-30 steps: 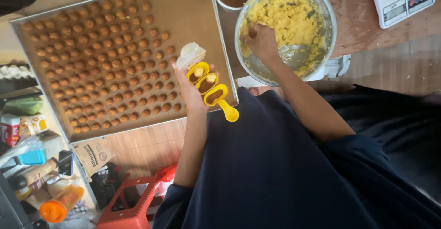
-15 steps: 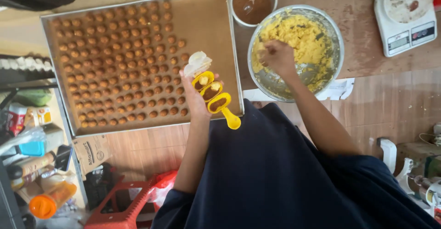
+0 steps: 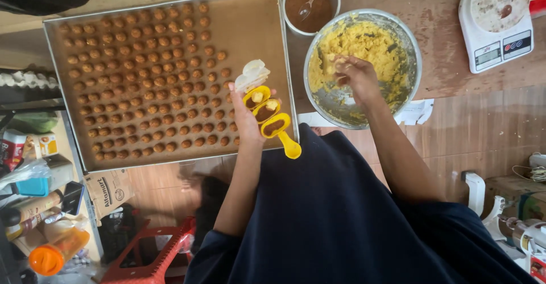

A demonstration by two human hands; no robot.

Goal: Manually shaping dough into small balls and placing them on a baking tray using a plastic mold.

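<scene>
Wooden tabletop [image 3: 466, 107] carries the work. At its near edge, the left hand [image 3: 248, 110] holds a yellow three-cup mould [image 3: 267, 116], fingers clenched round it; its cups hold brown filling. Right of it, the right hand [image 3: 355, 76] pinches yellow dough [image 3: 364, 45] in a steel bowl [image 3: 412, 85]. Left lies a baking tray [image 3: 256, 22] of small brown balls [image 3: 142, 85]. A brown paper bag [image 3: 108, 190] with dark print sits below, beside an orange-capped bottle [image 3: 54, 255].

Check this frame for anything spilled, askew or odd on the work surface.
Nothing is spilled or damaged. One oddity: the digital scale has a smeared, dirty platform. The baking tray holds tidy rows of dough balls, with its right side unfilled. The yellow mould sits level in the left hand.
</scene>
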